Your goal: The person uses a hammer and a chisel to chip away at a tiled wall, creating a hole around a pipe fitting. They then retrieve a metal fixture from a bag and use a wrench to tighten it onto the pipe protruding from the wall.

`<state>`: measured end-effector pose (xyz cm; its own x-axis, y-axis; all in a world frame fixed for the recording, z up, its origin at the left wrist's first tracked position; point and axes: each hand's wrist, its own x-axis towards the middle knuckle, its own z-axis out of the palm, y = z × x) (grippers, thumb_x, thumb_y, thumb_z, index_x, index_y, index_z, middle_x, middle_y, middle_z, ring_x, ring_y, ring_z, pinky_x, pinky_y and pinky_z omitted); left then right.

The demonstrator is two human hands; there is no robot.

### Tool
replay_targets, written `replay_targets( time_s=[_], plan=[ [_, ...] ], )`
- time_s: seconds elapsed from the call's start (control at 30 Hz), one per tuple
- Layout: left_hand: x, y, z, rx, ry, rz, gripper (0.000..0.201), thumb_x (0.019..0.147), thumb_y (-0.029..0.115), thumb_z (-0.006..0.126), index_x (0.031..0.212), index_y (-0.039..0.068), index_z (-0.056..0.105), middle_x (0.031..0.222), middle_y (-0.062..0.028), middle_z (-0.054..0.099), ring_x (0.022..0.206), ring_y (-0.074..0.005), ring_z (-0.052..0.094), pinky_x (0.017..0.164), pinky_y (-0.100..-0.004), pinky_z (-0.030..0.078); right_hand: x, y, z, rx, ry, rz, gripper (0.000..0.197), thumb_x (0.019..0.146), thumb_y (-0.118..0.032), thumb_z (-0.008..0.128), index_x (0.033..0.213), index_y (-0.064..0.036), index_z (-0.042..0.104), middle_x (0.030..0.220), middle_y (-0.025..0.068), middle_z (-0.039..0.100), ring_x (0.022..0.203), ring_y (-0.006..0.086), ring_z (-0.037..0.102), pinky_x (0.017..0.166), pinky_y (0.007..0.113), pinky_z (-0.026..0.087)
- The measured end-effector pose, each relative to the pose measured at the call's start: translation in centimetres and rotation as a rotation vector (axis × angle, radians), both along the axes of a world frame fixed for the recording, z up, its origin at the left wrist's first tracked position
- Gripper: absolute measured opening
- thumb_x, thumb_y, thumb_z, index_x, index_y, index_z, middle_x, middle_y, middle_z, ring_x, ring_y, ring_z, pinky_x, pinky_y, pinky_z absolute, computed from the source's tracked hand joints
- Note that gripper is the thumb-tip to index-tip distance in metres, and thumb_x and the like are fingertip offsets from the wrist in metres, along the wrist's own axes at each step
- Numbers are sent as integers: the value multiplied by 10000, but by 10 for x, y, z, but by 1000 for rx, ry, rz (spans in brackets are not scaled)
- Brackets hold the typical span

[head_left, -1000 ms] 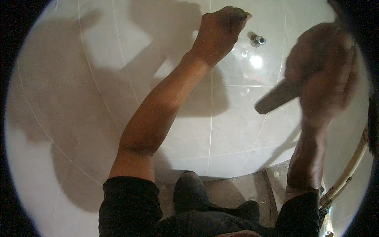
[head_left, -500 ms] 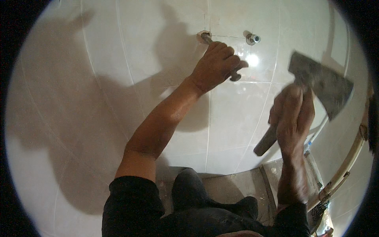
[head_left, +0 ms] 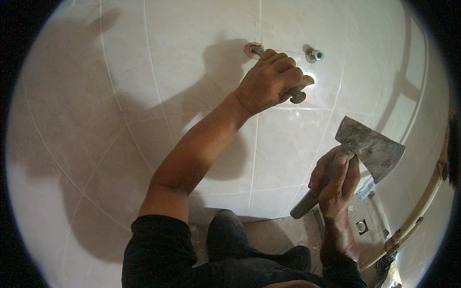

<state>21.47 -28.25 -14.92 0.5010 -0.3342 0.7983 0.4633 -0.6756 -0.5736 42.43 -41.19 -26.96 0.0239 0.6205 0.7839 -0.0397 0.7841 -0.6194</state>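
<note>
My left hand [head_left: 276, 79] is closed round a metal chisel [head_left: 297, 97], whose mushroomed end sticks out below the fist. The chisel's other end sits in a rough hole [head_left: 250, 50] in the tiled wall [head_left: 201, 29]. In my right hand [head_left: 336, 177] is a hatchet [head_left: 372, 146], gripped close under its broad grey head. Its short handle [head_left: 303, 204] points down to the left. The hatchet is apart from the chisel, lower and to the right. A metal pipe fitting [head_left: 315, 55] juts from the wall right of the hole.
A pale wooden pole [head_left: 427, 206] leans along the right side. On the floor [head_left: 283, 233] below, a square drain [head_left: 361, 226] lies beyond my right wrist. A small clear plastic thing [head_left: 366, 189] is near the wall's foot. Pencil lines mark the tiles round the hole.
My right hand has brought the hatchet down and a little left, away from the wall fitting's height. The left hand still holds the chisel in the hole. The whole view has shifted slightly.
</note>
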Motion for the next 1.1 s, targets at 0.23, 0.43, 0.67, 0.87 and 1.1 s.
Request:
replay_targets(
  time_s=[0.23,0.43,0.67,0.87,1.1],
  plan=[
    [-6,1,4,23,23,98,241,829,243,824,860,126,616,812,-51,648,814,-252,668,771,-409,484,-13,-1,-1,202,27,20,316,1091,-219,448,857,-35,555,646,58,557,541,169,524,446,286,391],
    [-13,15,8,-27,52,207,157,898,298,737,914,158,668,832,-26,678,881,-217,701,831,-389,509,-39,61,-8,269,-278,-301,271,1037,-184,501,829,-23,565,728,136,573,651,255,540,506,335,399],
    [-15,20,10,-45,78,155,156,894,301,696,870,147,697,796,-70,635,801,-302,637,735,-458,473,-32,71,-11,376,-343,-319,353,1063,-338,441,940,-25,547,747,92,584,653,190,525,613,342,416],
    [-13,21,11,0,28,137,219,928,335,694,898,123,649,805,-67,684,829,-259,708,778,-410,501,-34,71,-7,238,-15,121,373,1072,-282,463,791,-49,541,641,68,529,570,202,484,535,383,402],
    [-1,30,66,-151,-287,71,209,969,259,661,890,65,675,749,-119,688,751,-278,722,646,-428,551,-31,26,36,227,-76,-13,387,1116,-375,402,943,-50,524,596,15,504,428,97,468,367,265,396]
  ],
)
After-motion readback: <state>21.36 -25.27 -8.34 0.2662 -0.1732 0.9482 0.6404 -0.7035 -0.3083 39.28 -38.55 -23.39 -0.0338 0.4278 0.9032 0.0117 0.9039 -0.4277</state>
